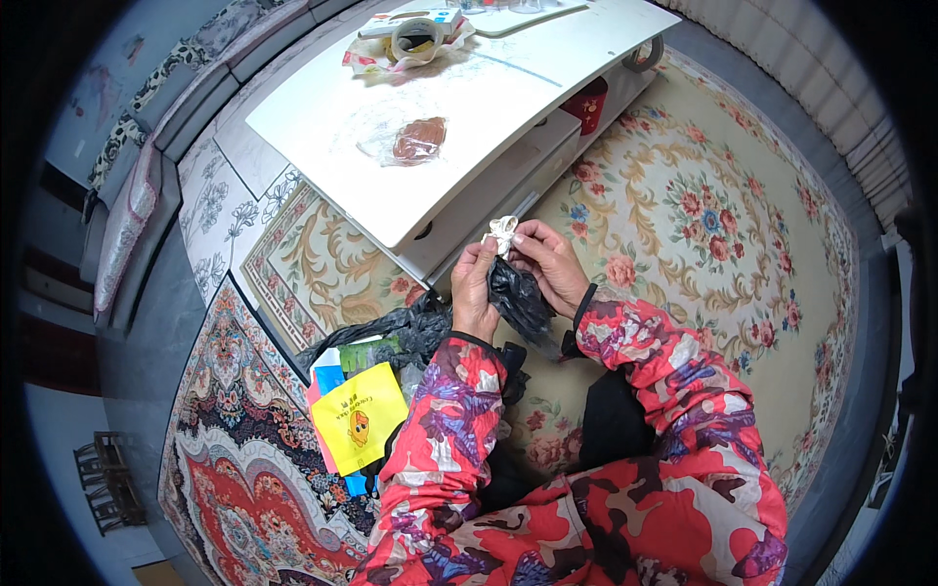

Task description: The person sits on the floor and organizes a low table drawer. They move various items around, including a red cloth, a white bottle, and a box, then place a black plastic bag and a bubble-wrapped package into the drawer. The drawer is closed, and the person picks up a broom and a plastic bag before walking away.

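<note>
In front of me, past the table's near corner, my left hand point(476, 295) and my right hand point(550, 268) are raised close together. Between their fingertips is a small white looped thing point(503, 232), like a bow or a folded strip; its exact kind is unclear. A crumpled black plastic bag point(521, 298) hangs below it, between the palms. Both hands are closed, with thumbs and fingers pinching near where the white thing meets the bag. The bag's contents, if any, are hidden.
A white table point(342, 156) stands ahead, bearing a roll of tape point(416, 41) and a clear wrapper with a brown piece point(420, 140). More black plastic point(415, 327) and a yellow packet point(360, 418) lie left of me. Floral carpet point(674, 244) spreads right; a sofa point(147, 205) lines the left.
</note>
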`<state>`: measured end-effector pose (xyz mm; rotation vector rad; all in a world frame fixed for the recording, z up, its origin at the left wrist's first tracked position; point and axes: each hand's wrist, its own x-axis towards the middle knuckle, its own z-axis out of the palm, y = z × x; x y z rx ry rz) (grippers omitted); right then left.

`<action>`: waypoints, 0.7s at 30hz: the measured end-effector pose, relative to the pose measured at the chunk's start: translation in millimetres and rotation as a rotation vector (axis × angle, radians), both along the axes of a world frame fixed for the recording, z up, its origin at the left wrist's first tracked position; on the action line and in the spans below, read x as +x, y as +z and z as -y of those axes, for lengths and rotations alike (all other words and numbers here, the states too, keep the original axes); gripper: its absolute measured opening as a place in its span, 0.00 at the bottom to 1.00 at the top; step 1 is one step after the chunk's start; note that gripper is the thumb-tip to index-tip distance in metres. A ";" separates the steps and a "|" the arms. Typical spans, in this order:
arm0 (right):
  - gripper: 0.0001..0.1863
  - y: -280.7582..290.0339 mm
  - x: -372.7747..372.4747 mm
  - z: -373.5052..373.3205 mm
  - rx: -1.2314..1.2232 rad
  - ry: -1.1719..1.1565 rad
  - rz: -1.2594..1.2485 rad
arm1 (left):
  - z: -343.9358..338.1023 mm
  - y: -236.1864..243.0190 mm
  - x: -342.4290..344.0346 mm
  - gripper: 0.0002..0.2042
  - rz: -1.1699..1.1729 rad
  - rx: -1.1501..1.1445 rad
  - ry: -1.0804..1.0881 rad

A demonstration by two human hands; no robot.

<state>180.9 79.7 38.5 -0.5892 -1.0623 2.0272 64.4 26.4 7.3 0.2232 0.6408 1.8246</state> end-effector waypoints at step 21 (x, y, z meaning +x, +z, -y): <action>0.24 -158.4 -14.2 -103.0 -0.002 -0.077 0.801 | 26.7 -40.9 -41.4 0.08 -0.435 -0.559 0.333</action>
